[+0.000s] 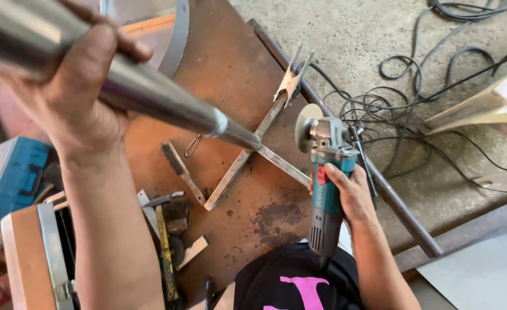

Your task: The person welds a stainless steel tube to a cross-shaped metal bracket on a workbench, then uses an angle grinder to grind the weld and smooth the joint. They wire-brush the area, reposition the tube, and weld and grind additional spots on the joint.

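Left hand [72,86] grips steel tube [161,97]; right hand [351,192] holds angle grinder [325,172].

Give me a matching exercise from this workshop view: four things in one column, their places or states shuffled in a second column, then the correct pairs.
Things:
1. angle grinder
2. steel tube
3. wire brush
4. hammer

Places or states:
A. lying on the rusty plate, bristles pointing away from the person
B. gripped in the right hand, disc facing the metal cross
C. lying among tools near the plate's near edge, yellow handle
D. held in the left hand, its far end on the metal cross

Pairs: 1-B, 2-D, 3-A, 4-C
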